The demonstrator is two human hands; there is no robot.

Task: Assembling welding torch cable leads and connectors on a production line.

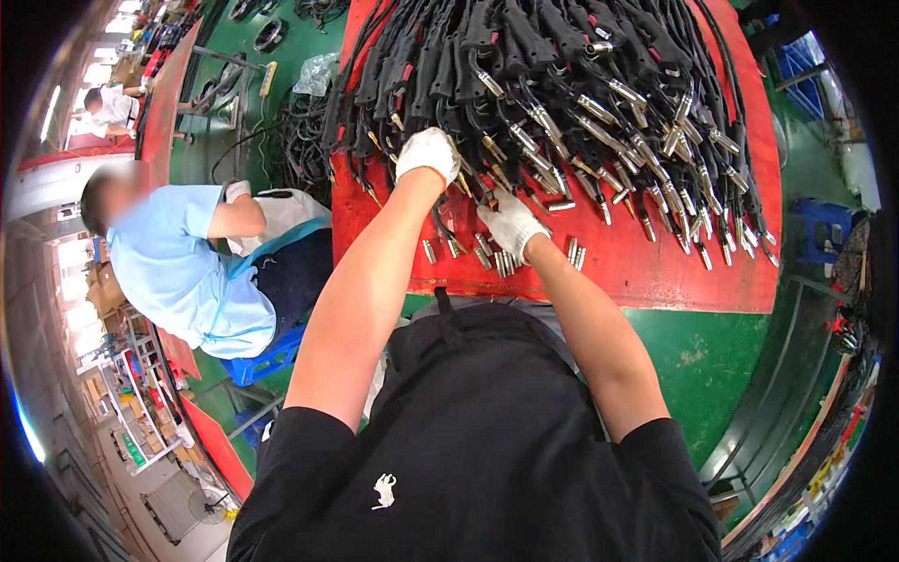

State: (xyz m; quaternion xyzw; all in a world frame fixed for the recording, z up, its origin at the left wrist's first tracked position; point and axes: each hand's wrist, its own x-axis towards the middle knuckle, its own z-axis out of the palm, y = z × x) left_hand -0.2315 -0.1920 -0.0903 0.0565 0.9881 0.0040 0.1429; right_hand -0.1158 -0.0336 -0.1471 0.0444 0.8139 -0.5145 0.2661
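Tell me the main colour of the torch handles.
The handles are mainly black, some with small red parts; the head view shows it best.

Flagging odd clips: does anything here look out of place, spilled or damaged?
Nothing looks clearly damaged or spilled. Two untidy spots: small silver cylinders lie loose by the front edge of the red table, and dark cables form a tangled heap to its left.

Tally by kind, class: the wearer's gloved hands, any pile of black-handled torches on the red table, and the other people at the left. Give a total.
Gloved hands: 2 (left hand, right hand)
Pile of black-handled torches: 1
Other people at left: 2 (person in light blue, person in white)
Total: 5
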